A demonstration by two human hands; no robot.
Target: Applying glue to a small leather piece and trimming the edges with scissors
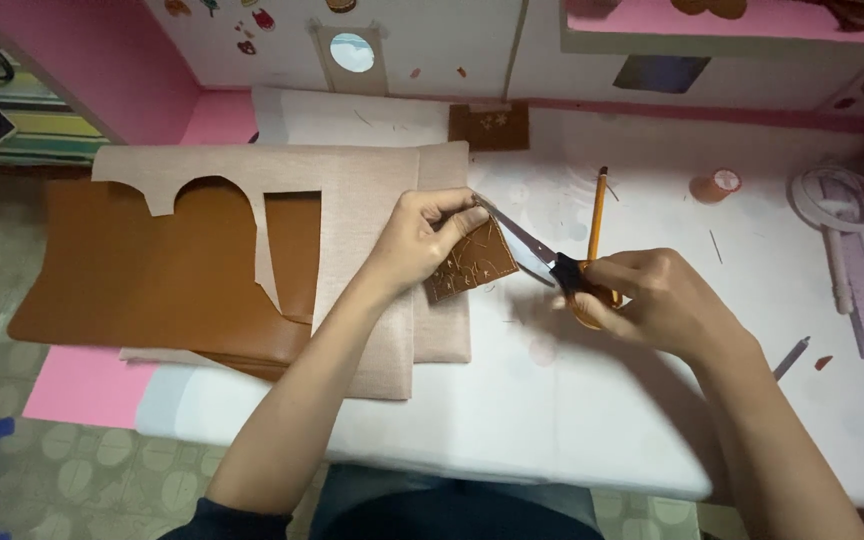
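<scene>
Left hand [420, 240] pinches small brown leather square [471, 262] by its top edge; right hand [652, 300] grips orange-handled steel scissors [552, 268], blades at the patch. We judge it light, floppy: hold close to the cut.

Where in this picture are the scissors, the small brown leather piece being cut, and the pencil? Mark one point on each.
scissors [524, 243]: head view, on the bare metal blades.
small brown leather piece [472, 262]: head view, middle of its marked face.
pencil [598, 212]: head view, on the yellow shaft.
</scene>
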